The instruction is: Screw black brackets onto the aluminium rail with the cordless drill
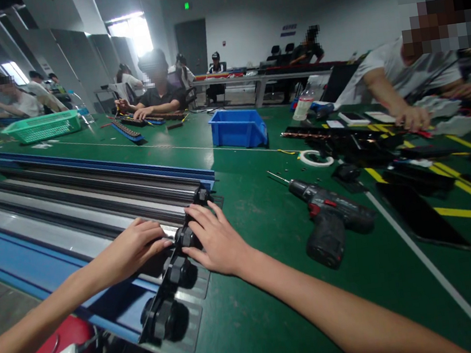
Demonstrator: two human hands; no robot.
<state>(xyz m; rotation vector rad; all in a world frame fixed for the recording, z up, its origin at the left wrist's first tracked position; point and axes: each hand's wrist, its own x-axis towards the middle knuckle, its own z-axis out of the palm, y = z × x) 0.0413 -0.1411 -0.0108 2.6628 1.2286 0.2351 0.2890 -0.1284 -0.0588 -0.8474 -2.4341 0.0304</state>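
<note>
Long grey and black metal rails [91,198] lie across the green table [279,309], ending near the middle. A black end bracket with round knobs [174,277] runs across the rail ends. My left hand [134,247] rests on the rail, its fingers curled against the bracket's upper part. Facing it, my right hand [215,240] wraps its fingers round one black knob from the right.
A cordless drill [332,219] lies right of my hands. A blue bin [238,128], a tape roll [313,158] and black parts [387,145] sit farther back. A green basket [42,126] stands far left. Other people work at the table's far side and right.
</note>
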